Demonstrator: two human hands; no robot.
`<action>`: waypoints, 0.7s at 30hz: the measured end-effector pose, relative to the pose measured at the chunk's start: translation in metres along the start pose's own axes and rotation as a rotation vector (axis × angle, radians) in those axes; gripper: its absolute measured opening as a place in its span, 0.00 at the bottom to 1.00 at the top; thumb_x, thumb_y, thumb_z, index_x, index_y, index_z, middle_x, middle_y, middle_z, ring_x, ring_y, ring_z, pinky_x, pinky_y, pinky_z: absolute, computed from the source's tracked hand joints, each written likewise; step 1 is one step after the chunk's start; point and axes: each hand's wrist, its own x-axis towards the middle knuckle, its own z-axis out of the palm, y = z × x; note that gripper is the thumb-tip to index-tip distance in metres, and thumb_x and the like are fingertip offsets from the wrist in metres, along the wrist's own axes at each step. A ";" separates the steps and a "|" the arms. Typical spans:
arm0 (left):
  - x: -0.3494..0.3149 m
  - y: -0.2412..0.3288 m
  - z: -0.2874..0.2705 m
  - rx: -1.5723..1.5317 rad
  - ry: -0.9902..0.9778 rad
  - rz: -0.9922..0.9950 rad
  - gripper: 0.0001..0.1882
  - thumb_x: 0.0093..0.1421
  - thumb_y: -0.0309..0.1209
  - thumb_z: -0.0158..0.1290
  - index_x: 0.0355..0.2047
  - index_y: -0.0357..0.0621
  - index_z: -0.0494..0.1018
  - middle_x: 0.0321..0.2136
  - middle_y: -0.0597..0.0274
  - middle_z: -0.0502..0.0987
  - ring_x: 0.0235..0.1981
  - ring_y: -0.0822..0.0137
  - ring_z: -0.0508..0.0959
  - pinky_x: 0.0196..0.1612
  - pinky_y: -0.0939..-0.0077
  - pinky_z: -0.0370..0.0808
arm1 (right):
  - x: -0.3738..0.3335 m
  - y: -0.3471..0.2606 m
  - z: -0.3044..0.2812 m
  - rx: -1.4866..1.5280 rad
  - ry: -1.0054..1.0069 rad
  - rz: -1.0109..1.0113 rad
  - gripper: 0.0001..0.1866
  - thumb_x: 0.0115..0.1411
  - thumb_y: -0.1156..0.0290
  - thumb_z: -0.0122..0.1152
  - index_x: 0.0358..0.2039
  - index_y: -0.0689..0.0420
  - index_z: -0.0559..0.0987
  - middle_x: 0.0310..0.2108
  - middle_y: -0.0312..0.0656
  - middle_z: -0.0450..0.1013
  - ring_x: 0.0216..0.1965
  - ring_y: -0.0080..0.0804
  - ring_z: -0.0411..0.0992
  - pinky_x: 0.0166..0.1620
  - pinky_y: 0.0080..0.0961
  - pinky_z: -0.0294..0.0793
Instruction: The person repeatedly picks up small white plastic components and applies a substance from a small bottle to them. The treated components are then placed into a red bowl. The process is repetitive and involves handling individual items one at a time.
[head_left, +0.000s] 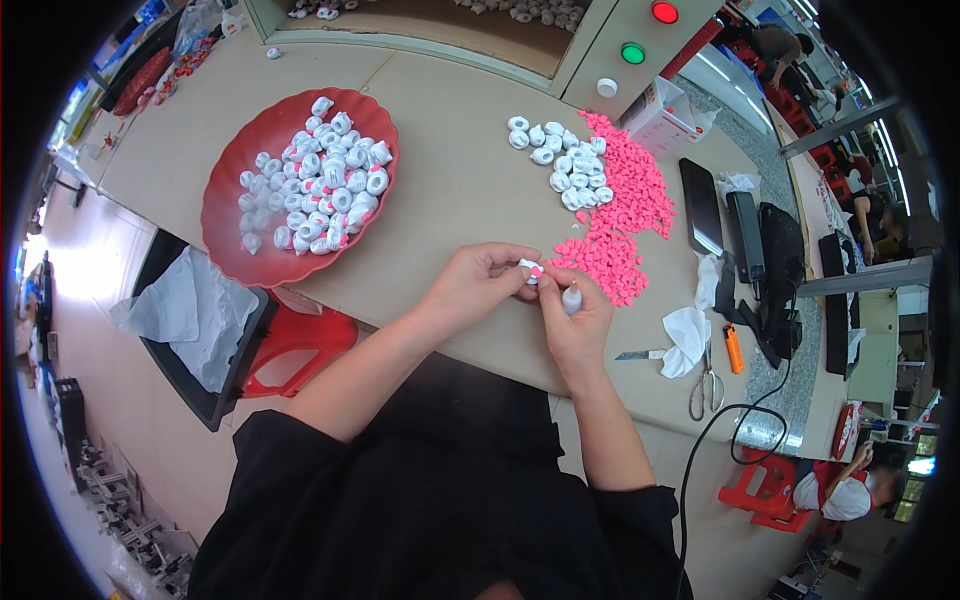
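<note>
My left hand (465, 290) pinches a small white rounded plastic piece (532, 268) with pink on it, just over the near part of the table. My right hand (580, 340) is curled round a small white dropper bottle (572, 300), its tip pointing up past the fingers. The right fingertips also meet the white piece. Just beyond that hand lies a heap of small pink parts (635, 180). Loose white pieces (577, 180) sit along its left side. A red scalloped bowl (225, 245) at the left holds many similar white pieces, some showing pink.
To the right lie a black phone (700, 205), crumpled tissue (685, 340), scissors (707, 390), an orange-handled cutter (734, 350) and a black cable (690, 480). A box-like machine (600, 60) with lit buttons stands behind. Under the table edge is a red stool (300, 345). Other people are farther right.
</note>
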 end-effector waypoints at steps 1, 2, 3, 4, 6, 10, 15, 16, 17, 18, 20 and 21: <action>0.001 0.001 -0.001 -0.005 -0.001 -0.012 0.14 0.58 0.25 0.48 0.44 0.31 0.68 0.32 0.60 0.76 0.31 0.75 0.75 0.37 0.82 0.73 | 0.001 0.000 0.000 0.024 0.003 0.013 0.05 0.51 0.79 0.56 0.31 0.64 0.76 0.24 0.38 0.72 0.26 0.19 0.68 0.28 0.15 0.65; 0.001 0.001 -0.002 -0.011 -0.002 -0.025 0.14 0.58 0.25 0.48 0.44 0.30 0.68 0.32 0.60 0.76 0.31 0.75 0.75 0.37 0.82 0.73 | 0.001 0.001 0.001 0.047 0.006 0.028 0.05 0.52 0.79 0.56 0.31 0.64 0.77 0.24 0.37 0.72 0.26 0.17 0.67 0.28 0.14 0.65; 0.002 0.001 -0.002 -0.007 -0.003 -0.029 0.14 0.58 0.25 0.48 0.44 0.30 0.68 0.32 0.60 0.76 0.30 0.75 0.75 0.37 0.82 0.73 | 0.001 0.001 0.001 0.070 0.010 0.042 0.05 0.53 0.78 0.56 0.31 0.64 0.77 0.25 0.36 0.72 0.26 0.16 0.67 0.28 0.14 0.65; 0.003 0.000 -0.002 -0.004 -0.005 -0.033 0.14 0.58 0.25 0.48 0.44 0.30 0.68 0.32 0.59 0.76 0.30 0.75 0.75 0.37 0.82 0.73 | 0.000 0.002 0.000 0.099 0.011 0.068 0.05 0.53 0.78 0.56 0.31 0.64 0.77 0.25 0.36 0.72 0.26 0.15 0.67 0.28 0.13 0.65; 0.003 0.000 -0.002 -0.007 -0.011 -0.033 0.14 0.58 0.25 0.48 0.43 0.30 0.68 0.31 0.59 0.76 0.30 0.75 0.75 0.37 0.82 0.73 | 0.001 0.003 0.000 0.159 0.010 0.117 0.05 0.52 0.78 0.56 0.30 0.64 0.77 0.26 0.36 0.72 0.26 0.15 0.67 0.29 0.13 0.64; 0.003 0.002 -0.002 -0.002 -0.016 -0.034 0.14 0.58 0.25 0.48 0.43 0.30 0.69 0.31 0.59 0.76 0.29 0.75 0.75 0.37 0.83 0.73 | 0.001 -0.001 -0.001 0.139 0.005 0.107 0.04 0.52 0.79 0.56 0.30 0.64 0.77 0.25 0.36 0.72 0.26 0.15 0.66 0.29 0.12 0.64; 0.003 0.005 0.002 -0.006 0.020 -0.065 0.13 0.57 0.24 0.48 0.41 0.29 0.69 0.29 0.58 0.76 0.27 0.74 0.75 0.35 0.82 0.74 | -0.001 0.001 -0.001 0.131 0.013 0.068 0.04 0.52 0.79 0.56 0.29 0.64 0.76 0.24 0.36 0.72 0.26 0.15 0.66 0.28 0.13 0.64; 0.004 0.005 0.003 -0.016 0.026 -0.075 0.12 0.56 0.23 0.48 0.40 0.29 0.69 0.28 0.58 0.76 0.26 0.74 0.75 0.35 0.81 0.74 | -0.001 0.001 -0.001 0.122 0.012 0.066 0.04 0.52 0.79 0.56 0.29 0.64 0.76 0.24 0.36 0.72 0.26 0.15 0.66 0.28 0.13 0.64; 0.005 0.005 0.003 -0.026 0.035 -0.088 0.12 0.56 0.23 0.48 0.40 0.29 0.70 0.28 0.58 0.76 0.26 0.74 0.75 0.34 0.81 0.74 | -0.001 0.001 -0.001 0.113 0.008 0.066 0.04 0.52 0.79 0.56 0.30 0.64 0.76 0.24 0.36 0.72 0.26 0.15 0.66 0.28 0.13 0.64; 0.005 0.004 0.004 -0.026 0.037 -0.080 0.11 0.56 0.23 0.48 0.39 0.29 0.70 0.28 0.58 0.76 0.26 0.74 0.75 0.34 0.81 0.74 | -0.001 0.001 0.000 0.105 0.004 0.066 0.04 0.52 0.79 0.56 0.30 0.64 0.76 0.24 0.36 0.72 0.25 0.15 0.66 0.28 0.13 0.65; 0.005 0.003 0.006 -0.025 0.038 -0.063 0.11 0.55 0.22 0.48 0.38 0.29 0.70 0.28 0.58 0.75 0.25 0.74 0.75 0.33 0.80 0.74 | -0.001 0.001 0.000 0.060 -0.011 0.032 0.04 0.52 0.79 0.56 0.30 0.64 0.76 0.24 0.35 0.72 0.25 0.15 0.66 0.28 0.14 0.65; 0.005 0.002 0.006 -0.022 0.044 -0.065 0.11 0.56 0.23 0.49 0.39 0.29 0.70 0.28 0.57 0.75 0.25 0.73 0.75 0.33 0.80 0.74 | -0.001 0.001 0.000 0.037 -0.018 0.014 0.04 0.52 0.79 0.56 0.30 0.63 0.76 0.24 0.35 0.72 0.25 0.15 0.66 0.28 0.14 0.65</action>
